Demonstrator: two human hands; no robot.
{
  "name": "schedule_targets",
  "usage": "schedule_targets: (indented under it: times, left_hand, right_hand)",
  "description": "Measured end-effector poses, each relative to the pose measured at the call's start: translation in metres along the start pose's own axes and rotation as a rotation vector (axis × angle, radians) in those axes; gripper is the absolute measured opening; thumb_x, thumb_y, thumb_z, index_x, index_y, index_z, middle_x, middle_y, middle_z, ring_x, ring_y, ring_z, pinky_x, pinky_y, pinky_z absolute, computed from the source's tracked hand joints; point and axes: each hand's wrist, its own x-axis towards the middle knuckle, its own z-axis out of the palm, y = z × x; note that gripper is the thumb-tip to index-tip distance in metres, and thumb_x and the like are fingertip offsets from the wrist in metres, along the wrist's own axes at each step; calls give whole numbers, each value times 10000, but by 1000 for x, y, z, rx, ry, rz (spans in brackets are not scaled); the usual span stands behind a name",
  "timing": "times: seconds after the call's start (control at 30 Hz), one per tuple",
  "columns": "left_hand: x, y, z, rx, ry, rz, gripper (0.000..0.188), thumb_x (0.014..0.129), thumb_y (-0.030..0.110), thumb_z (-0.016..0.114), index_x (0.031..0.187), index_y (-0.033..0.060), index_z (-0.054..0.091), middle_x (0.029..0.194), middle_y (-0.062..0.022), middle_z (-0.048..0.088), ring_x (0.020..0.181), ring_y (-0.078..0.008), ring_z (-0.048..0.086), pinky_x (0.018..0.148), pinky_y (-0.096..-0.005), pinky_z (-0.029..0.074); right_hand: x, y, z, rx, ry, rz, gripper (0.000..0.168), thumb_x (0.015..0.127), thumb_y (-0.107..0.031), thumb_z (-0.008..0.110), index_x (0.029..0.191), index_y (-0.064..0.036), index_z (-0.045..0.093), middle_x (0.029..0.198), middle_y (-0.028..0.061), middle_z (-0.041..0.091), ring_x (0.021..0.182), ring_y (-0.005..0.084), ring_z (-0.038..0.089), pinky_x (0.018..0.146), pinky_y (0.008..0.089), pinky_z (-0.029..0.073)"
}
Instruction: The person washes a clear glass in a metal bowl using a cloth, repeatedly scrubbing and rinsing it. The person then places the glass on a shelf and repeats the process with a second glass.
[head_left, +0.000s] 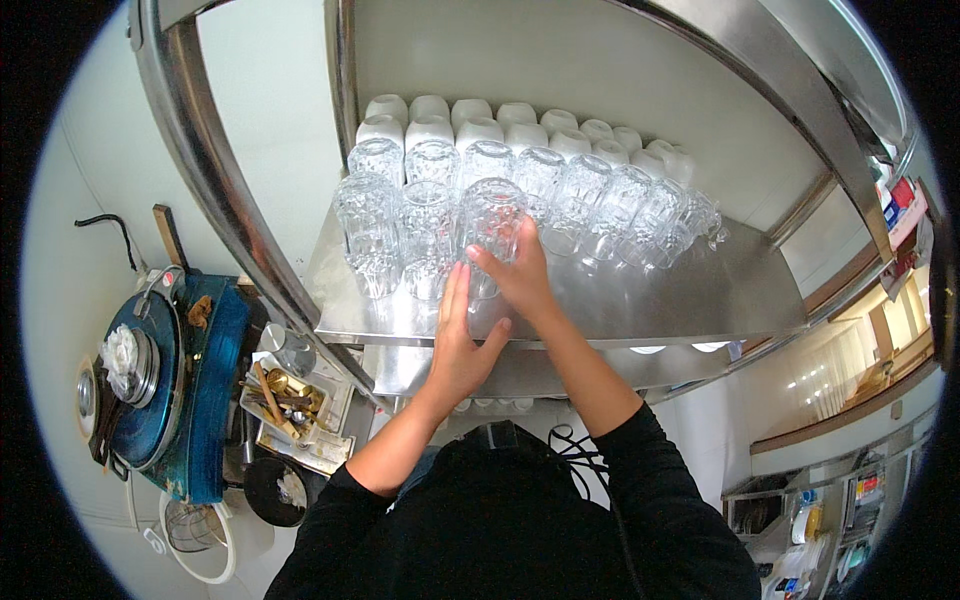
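Rows of faceted clear glass tumblers (367, 232) stand upside down on a stainless steel shelf (637, 300). My right hand (525, 277) is around the front tumbler (491, 217) at the right end of the short front row, thumb on its near face and fingers at its right side. My left hand (465, 337) is low in front of the same row, palm turned inward. Its fingers are straight and the thumb is spread, with nothing held. The fingertips come close to the lower part of the glasses; contact is unclear. White cups (480, 135) sit inverted behind the tumblers.
Metal posts (247, 217) frame the shelf, and a lower shelf (405, 375) lies beneath. At left are a blue round-lidded appliance (210, 375), a utensil tray (292, 405), a black pan (274, 491) and a white bin (225, 551). Stocked shelving (810, 517) is at lower right.
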Motion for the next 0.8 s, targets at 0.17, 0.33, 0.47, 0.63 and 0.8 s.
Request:
schedule_targets:
  times: [0.17,0.33,0.47,0.63,0.8]
  left_hand:
    - [5,-1,-2,-9,-14,19,786,787,115,654,1408,-44,201,1453,-279,206,1355,-395,231,1089,-426,234]
    - [-1,6,-5,-65,-70,-33,761,779,113,657,1407,-3,242,1462,-261,202,1348,-399,244,1080,-431,249]
    - [-13,30,-18,-43,-326,69,766,734,90,692,1398,45,313,1483,-227,190,1375,-363,215,1087,-428,248]
    - [-20,37,13,-166,-685,222,789,704,163,741,1374,33,344,1456,-246,225,1305,-409,313,1040,-454,314]
    - [-41,59,82,-380,-970,288,793,692,177,714,1377,36,340,1466,-227,231,1327,-387,290,1054,-453,289]
  right_hand:
    - [-1,8,-2,-58,-29,61,782,671,-309,799,1257,5,388,1195,145,501,1130,249,487,957,371,383]
    - [-17,1,-14,-111,74,-22,811,722,-259,763,1336,2,302,1304,177,409,1226,297,401,1012,388,343]
    - [-60,-45,-63,-338,67,-30,729,758,-187,720,1332,4,314,1336,195,388,1245,339,389,1023,402,337]
    - [-149,-79,-114,-692,113,56,672,746,-128,715,1309,-17,365,1352,202,377,1248,364,385,1022,414,345]
    - [-233,-117,-153,-789,348,263,611,781,-136,684,1291,-12,372,1314,219,399,1210,395,406,1009,439,363]
